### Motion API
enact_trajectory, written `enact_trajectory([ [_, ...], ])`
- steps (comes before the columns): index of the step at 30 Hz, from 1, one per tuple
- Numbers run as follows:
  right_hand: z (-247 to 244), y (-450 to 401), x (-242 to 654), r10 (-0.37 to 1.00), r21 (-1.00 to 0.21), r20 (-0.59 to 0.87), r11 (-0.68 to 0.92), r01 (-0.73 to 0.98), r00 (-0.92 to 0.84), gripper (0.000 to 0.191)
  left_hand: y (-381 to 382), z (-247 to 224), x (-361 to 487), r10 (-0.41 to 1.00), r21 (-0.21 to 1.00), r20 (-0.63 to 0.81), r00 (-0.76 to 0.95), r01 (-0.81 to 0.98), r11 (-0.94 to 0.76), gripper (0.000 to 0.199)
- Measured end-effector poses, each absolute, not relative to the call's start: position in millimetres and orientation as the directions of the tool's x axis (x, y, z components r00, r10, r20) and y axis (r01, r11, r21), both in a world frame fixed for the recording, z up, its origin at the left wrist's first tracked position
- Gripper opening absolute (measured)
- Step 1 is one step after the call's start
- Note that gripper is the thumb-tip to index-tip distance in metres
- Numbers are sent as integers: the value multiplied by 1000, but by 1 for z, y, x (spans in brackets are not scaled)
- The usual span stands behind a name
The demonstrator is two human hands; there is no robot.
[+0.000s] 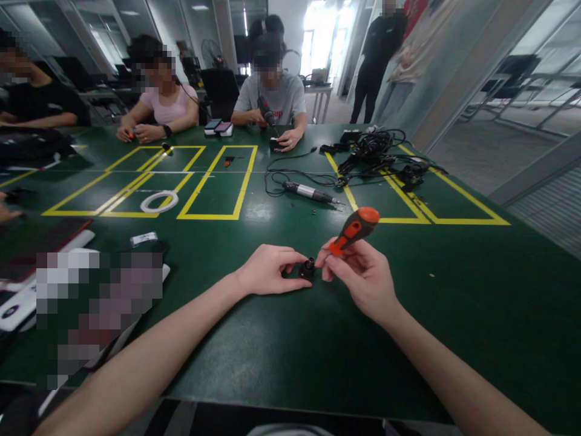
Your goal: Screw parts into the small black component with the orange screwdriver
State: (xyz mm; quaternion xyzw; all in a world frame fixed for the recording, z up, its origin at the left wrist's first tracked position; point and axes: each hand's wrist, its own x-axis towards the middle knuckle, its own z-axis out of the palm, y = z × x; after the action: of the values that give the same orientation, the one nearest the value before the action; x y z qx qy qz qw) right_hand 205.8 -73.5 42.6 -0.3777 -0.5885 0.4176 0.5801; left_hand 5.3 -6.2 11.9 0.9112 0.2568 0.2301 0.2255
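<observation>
My left hand (272, 269) rests on the green table, its thumb and fingers closed around a small black round part (307, 268) with a short metal-rimmed stub on top. Just to the right, my right hand (363, 272) grips a screwdriver (357, 229) low on its red and dark grey handle. The handle tilts up and away to the right. Its shaft and tip are hidden by my right fingers, which are close beside the black part; whether they touch it I cannot tell.
Ahead lies an electric screwdriver (308, 192) with its cord, near a tangle of black cables (372, 151). A white ring (158, 201) and a small red-black tool (228, 161) lie by yellow tape lines. Phone-like devices (49, 260) are at left. Across the table, a person holds a drill (266, 112).
</observation>
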Motion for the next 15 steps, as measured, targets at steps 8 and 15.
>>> enact_trajectory([
  [8, 44, -68, 208, 947, -947, 320, 320, -7, 5, 33, -6, 12, 6, 572, 533, 302, 763, 363, -764, 31],
  [15, 41, -68, 208, 954, -951, 297, 299, -77, 31, 36, -6, 12, 5, 580, 532, 296, 759, 373, -760, 32],
])
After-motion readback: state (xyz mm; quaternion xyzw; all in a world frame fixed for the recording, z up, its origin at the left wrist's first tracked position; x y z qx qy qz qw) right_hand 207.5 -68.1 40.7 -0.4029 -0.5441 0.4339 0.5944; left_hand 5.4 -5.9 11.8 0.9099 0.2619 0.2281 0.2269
